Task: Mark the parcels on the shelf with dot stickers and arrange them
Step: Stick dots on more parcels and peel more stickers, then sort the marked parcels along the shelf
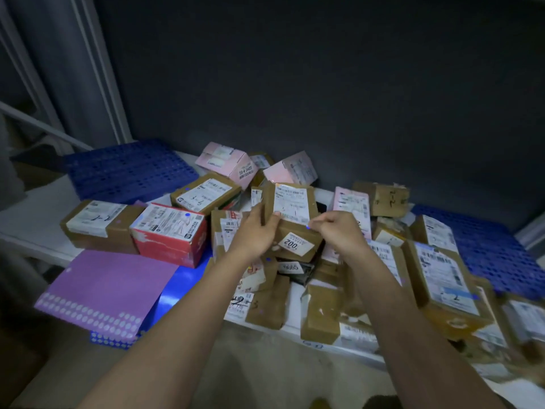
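Head view: left hand (pixel 256 231) grips brown parcel (pixel 292 219); sticker sheets (pixel 109 287) lie left.

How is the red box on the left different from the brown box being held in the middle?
The red box lies flat on the shelf, untouched; the brown box is tilted up, gripped by the left hand. The red box bears a blue dot on its label; the right hand is pinching one at the brown box's edge. Both carry white shipping labels.
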